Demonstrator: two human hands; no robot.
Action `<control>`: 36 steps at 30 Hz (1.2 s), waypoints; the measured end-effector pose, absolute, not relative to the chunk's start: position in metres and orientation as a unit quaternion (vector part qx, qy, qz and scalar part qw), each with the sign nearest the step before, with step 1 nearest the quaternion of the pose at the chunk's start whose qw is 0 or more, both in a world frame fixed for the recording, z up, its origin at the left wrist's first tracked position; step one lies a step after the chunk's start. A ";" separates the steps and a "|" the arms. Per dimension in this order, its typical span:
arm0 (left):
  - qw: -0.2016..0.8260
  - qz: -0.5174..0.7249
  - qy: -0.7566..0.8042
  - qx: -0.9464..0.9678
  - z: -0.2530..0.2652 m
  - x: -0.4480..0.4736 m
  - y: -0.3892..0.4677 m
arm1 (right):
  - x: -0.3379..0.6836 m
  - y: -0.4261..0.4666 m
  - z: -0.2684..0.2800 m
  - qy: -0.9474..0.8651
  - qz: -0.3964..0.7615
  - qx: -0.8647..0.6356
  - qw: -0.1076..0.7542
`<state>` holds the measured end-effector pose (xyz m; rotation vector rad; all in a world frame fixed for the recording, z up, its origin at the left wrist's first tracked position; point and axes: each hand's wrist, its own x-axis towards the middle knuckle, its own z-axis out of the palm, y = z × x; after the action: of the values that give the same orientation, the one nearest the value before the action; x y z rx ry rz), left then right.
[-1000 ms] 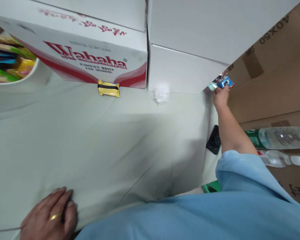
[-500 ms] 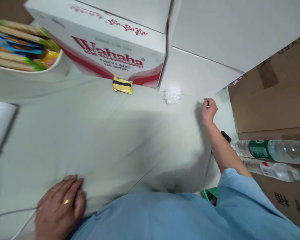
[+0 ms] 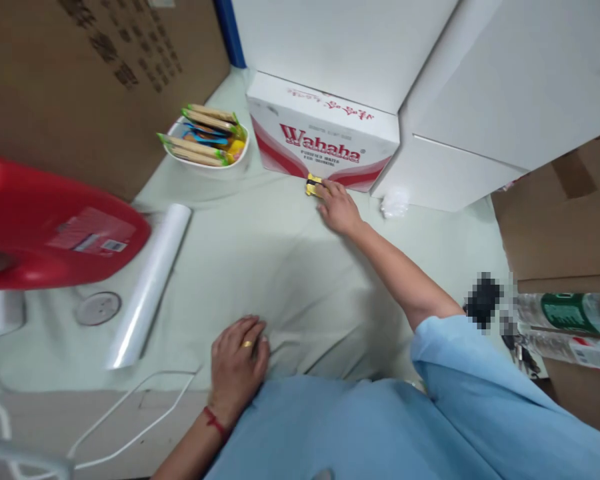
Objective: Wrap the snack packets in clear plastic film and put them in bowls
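My right hand reaches forward over the cloth-covered table to a small yellow packet with a dark band. Its fingers cover the packet's right end and are closed on it; the tips are partly hidden. The packet lies on the table against the foot of a white and red Wahaha water box. Close to my body, my left hand rests palm down near the table's front edge, holding nothing, its fingers laid out. A gold ring and a red wrist string show on it.
A white tub of wrapped snacks stands left of the box. A clear crumpled plastic bit lies to the right. At left are a plastic roll, a red container and a round disc. Bottles lie at right.
My right hand has moved left from beside the white cabinet to the yellow packet. The view has swung left, bringing in the red container and roll. My left hand still rests on the table.
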<state>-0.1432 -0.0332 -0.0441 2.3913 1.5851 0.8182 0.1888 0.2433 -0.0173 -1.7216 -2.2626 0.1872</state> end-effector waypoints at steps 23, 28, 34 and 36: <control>0.159 0.301 0.680 0.649 0.008 -0.123 0.315 | 0.237 -0.057 -0.050 -0.667 0.009 -0.699 0.257; 0.166 0.335 0.653 0.658 -0.008 -0.101 0.257 | 0.236 -0.053 -0.050 -0.655 0.032 -0.701 0.281; 0.211 0.387 0.565 0.697 -0.030 -0.043 0.150 | 0.238 -0.051 -0.049 -0.646 0.065 -0.705 0.285; 0.244 0.427 0.523 0.697 -0.021 -0.022 0.136 | 0.238 -0.051 -0.048 -0.645 0.068 -0.705 0.287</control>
<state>-0.0219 0.1356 -0.0209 1.9022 1.4272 1.1655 0.2376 -0.0510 -0.0479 -1.8826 -1.7232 0.1804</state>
